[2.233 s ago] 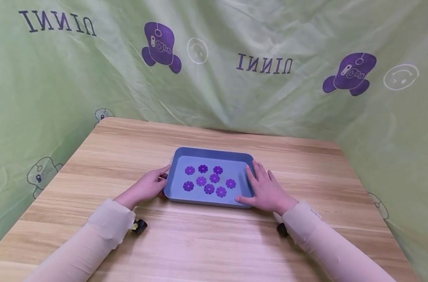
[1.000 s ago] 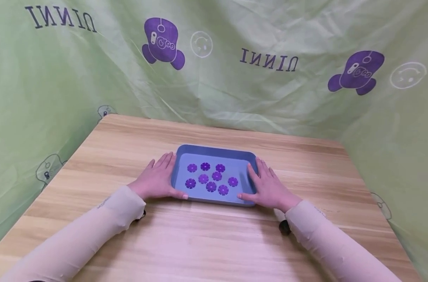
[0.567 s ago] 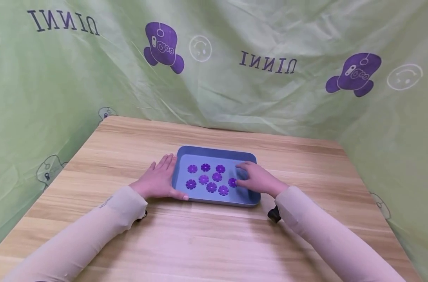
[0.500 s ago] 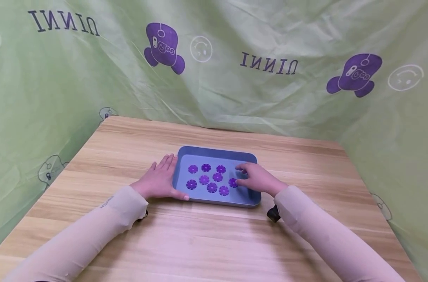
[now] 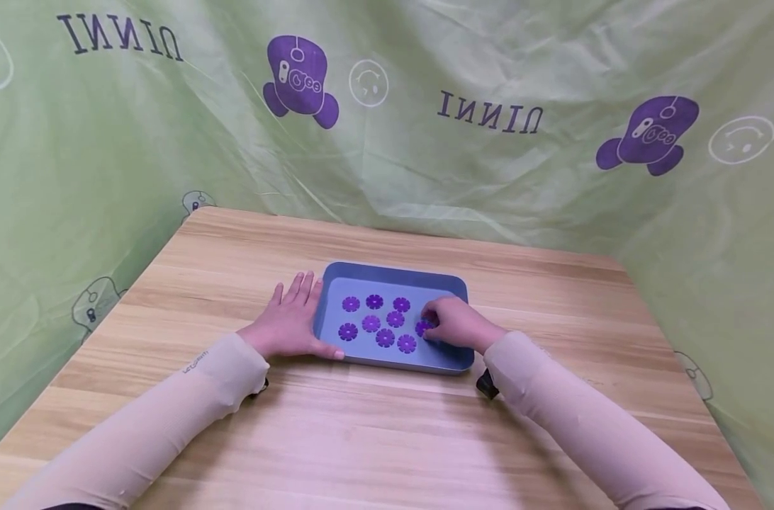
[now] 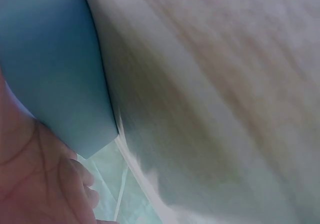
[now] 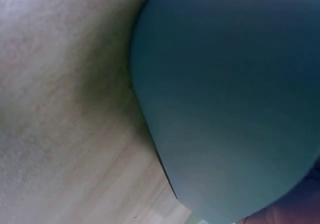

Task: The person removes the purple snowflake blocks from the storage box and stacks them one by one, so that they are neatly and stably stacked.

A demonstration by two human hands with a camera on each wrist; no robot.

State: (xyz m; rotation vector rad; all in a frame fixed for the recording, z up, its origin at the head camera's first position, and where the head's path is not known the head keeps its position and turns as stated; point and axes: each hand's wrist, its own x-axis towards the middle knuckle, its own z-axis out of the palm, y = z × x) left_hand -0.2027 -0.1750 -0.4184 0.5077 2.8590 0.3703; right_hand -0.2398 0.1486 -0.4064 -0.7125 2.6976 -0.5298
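Observation:
A shallow blue-grey tray (image 5: pixel 396 273) lies on the table, holding several purple notched flower-shaped discs (image 5: pixel 385 338). Against its left side rests my left hand (image 5: pixel 285 326), fingers straight and spread, thumb at the front rim. My right hand (image 5: pixel 456 323) reaches over the right rim and pinches the rightmost disc (image 5: pixel 423 328), which its fingers partly cover. In the left wrist view, the palm (image 6: pixel 35 184) lies along the tray wall (image 6: pixel 55 69). The right wrist view is mostly filled by the tray's outer wall (image 7: pixel 225 94), with a bit of the hand (image 7: pixel 295 206) at the lower right.
The wood-grain table (image 5: pixel 361 439) extends around the tray on all sides. A green printed curtain (image 5: pixel 387 163) hangs behind the table and along both sides. A small black object (image 5: pixel 487 384) shows beneath the right sleeve.
My left hand has shifted from gripping the tray's left edge to lying spread along it. My right hand has left the right rim, moved inside the tray and closed its fingers on the rightmost disc.

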